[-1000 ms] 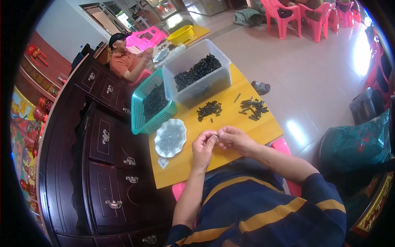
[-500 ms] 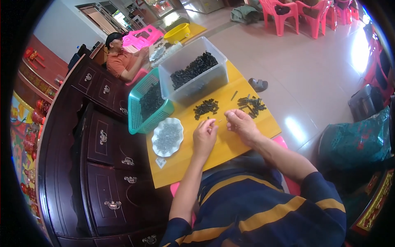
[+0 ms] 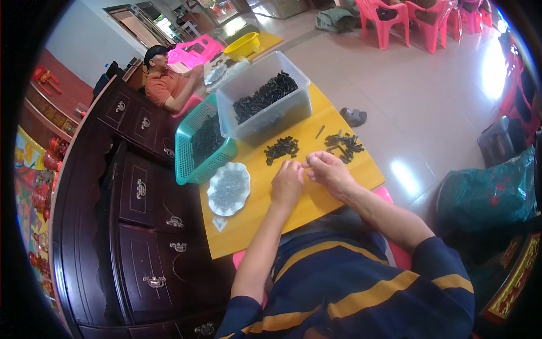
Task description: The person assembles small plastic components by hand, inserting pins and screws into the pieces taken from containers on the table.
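Over the yellow table (image 3: 248, 231), my left hand (image 3: 288, 183) and my right hand (image 3: 330, 176) meet fingertip to fingertip. Both are closed in a pinch; whatever small thing lies between the fingers is hidden. Just beyond my left hand sits a pile of small black pieces (image 3: 282, 149). Past my right hand lies a second pile of short black pieces (image 3: 349, 146), with one dark strip (image 3: 320, 131) apart from it. To the left of my left hand is a white wavy-rimmed dish (image 3: 246, 199) holding many small, clear-greyish bits.
A clear plastic bin (image 3: 271, 127) and a green basket (image 3: 182, 161), both with black pieces, stand at the table's far side. Dark wooden drawers (image 3: 138, 192) line the left. Another person (image 3: 166, 85) sits beyond. A sandal (image 3: 354, 117) lies on the floor; a green bag (image 3: 488, 192) stands right.
My hands, a little apart before, have come together. The left hand moved right toward the right hand, which shifted slightly left.
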`<move>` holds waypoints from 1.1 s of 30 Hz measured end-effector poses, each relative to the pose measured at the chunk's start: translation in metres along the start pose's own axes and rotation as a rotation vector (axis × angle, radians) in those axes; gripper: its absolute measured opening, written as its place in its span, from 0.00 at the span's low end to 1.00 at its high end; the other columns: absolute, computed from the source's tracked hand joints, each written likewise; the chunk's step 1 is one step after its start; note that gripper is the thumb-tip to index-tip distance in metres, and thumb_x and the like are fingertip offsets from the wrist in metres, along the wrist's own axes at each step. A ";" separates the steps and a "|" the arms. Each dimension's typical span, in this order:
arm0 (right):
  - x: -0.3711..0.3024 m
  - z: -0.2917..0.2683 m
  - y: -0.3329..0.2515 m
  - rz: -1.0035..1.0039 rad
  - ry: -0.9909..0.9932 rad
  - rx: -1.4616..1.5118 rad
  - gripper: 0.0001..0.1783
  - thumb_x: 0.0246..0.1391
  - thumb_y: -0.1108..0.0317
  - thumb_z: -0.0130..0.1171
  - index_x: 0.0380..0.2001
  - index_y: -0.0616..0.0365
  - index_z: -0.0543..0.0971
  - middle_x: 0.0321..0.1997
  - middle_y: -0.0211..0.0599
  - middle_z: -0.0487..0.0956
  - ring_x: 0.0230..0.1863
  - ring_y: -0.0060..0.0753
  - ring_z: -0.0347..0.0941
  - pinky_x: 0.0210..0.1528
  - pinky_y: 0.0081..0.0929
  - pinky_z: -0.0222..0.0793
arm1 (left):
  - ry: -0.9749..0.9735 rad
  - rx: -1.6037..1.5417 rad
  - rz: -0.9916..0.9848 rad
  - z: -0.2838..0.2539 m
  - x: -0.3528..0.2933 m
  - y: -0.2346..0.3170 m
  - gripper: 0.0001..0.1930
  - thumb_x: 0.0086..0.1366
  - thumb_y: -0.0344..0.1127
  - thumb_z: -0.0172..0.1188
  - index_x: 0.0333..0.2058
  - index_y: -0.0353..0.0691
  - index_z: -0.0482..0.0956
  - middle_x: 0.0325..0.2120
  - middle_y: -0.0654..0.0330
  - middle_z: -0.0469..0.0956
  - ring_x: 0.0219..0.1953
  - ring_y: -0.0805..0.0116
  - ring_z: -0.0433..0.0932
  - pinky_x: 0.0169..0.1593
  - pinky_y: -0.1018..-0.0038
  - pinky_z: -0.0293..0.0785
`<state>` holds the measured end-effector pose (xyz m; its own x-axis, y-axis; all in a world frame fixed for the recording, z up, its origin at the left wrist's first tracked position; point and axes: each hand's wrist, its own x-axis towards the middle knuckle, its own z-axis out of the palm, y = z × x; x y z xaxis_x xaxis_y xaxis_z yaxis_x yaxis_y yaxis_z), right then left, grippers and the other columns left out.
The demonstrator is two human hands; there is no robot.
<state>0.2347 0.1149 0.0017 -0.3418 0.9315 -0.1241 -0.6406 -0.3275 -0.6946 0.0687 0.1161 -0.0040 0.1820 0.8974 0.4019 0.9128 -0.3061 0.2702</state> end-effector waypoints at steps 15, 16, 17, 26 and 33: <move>-0.002 0.000 0.007 0.049 -0.025 0.014 0.08 0.69 0.61 0.57 0.41 0.54 0.78 0.34 0.26 0.80 0.31 0.20 0.75 0.37 0.19 0.72 | 0.107 -0.109 0.048 0.002 0.052 -0.033 0.06 0.63 0.32 0.61 0.36 0.40 0.85 0.34 0.52 0.83 0.37 0.50 0.83 0.42 0.59 0.78; -0.001 0.000 0.008 0.065 -0.029 -0.003 0.09 0.70 0.60 0.57 0.41 0.52 0.78 0.33 0.25 0.80 0.31 0.18 0.75 0.36 0.18 0.72 | 0.090 -0.085 0.055 0.003 0.055 -0.035 0.06 0.62 0.32 0.61 0.35 0.41 0.85 0.34 0.52 0.83 0.37 0.50 0.83 0.42 0.58 0.78; -0.001 0.000 0.008 0.080 -0.030 -0.020 0.10 0.71 0.58 0.56 0.42 0.51 0.78 0.33 0.23 0.79 0.30 0.16 0.74 0.36 0.17 0.72 | 0.089 -0.086 0.059 0.004 0.058 -0.034 0.06 0.62 0.32 0.61 0.35 0.41 0.85 0.34 0.52 0.83 0.37 0.50 0.83 0.42 0.58 0.78; 0.000 0.000 0.008 0.106 -0.016 -0.052 0.11 0.72 0.58 0.54 0.42 0.53 0.77 0.34 0.26 0.80 0.31 0.18 0.75 0.37 0.18 0.73 | -0.136 0.053 -0.025 0.002 0.074 -0.033 0.04 0.60 0.35 0.64 0.33 0.44 0.85 0.36 0.55 0.82 0.40 0.50 0.82 0.44 0.56 0.79; -0.004 0.002 0.013 0.137 -0.074 -0.070 0.11 0.72 0.58 0.53 0.40 0.54 0.76 0.39 0.30 0.83 0.34 0.19 0.78 0.40 0.21 0.77 | -0.130 0.078 -0.015 -0.001 0.070 -0.024 0.05 0.61 0.35 0.64 0.33 0.41 0.83 0.34 0.54 0.83 0.39 0.50 0.83 0.43 0.54 0.79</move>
<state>0.2266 0.1070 -0.0054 -0.4736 0.8641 -0.1703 -0.5361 -0.4363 -0.7226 0.0591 0.1863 0.0186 0.2095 0.9369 0.2800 0.9405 -0.2714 0.2044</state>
